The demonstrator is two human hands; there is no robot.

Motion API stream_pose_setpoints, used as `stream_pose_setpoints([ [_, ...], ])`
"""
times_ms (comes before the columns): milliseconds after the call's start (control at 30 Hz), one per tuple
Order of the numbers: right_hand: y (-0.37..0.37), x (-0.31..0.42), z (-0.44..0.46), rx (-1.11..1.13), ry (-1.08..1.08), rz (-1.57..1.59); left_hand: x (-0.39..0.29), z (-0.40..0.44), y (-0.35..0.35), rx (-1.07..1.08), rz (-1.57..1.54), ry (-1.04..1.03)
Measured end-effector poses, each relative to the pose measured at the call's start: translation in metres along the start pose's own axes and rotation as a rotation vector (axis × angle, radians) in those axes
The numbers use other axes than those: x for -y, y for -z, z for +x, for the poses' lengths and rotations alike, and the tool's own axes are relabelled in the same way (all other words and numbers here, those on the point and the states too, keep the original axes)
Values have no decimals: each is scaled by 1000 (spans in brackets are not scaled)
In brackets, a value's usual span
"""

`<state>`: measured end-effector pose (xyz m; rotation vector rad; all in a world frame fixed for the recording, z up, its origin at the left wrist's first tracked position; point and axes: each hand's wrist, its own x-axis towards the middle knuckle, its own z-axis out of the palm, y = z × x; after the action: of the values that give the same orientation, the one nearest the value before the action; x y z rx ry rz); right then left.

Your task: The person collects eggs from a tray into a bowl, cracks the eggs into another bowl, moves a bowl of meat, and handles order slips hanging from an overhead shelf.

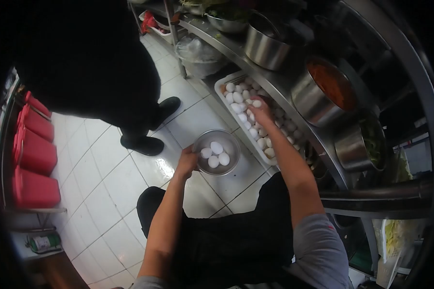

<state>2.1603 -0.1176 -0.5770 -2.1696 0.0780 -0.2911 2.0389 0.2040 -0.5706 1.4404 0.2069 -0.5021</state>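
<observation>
My left hand [188,159] grips the rim of a round metal bowl [232,167] above the tiled floor. Several white eggs [217,147] lie in the bowl. To the right, my right hand [261,112] reaches into a white tray [248,137] full of eggs, under the metal shelf. Its fingers are closed round a white egg [256,103]; part of the grip is hidden among the other eggs.
Another person in dark clothes [96,62] and black shoes stands at the upper left. Steel pots [267,48] line the shelf [279,86] on the right. Red bins [36,188] stand at the left. A plastic-wrapped container [200,57] is beyond the tray.
</observation>
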Motion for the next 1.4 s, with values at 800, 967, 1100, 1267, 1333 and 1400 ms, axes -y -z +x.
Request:
stream_pose_setpoints([
  [800,-21,106,-114,678,523,-89,-17,-4,-6,33,11,-35],
  [967,7,118,-104,606,446,60,-18,-4,-6,42,-14,-32],
  [1100,15,120,-97,505,318,98,-9,4,-2,21,-6,-8],
  [1267,9,112,-98,426,190,215,-4,8,-2,25,-45,-15],
  [1333,8,111,-98,420,267,145,-3,9,-1,18,-33,-19],
  [1400,7,110,-98,417,344,75,1,11,1,8,-22,-22],
])
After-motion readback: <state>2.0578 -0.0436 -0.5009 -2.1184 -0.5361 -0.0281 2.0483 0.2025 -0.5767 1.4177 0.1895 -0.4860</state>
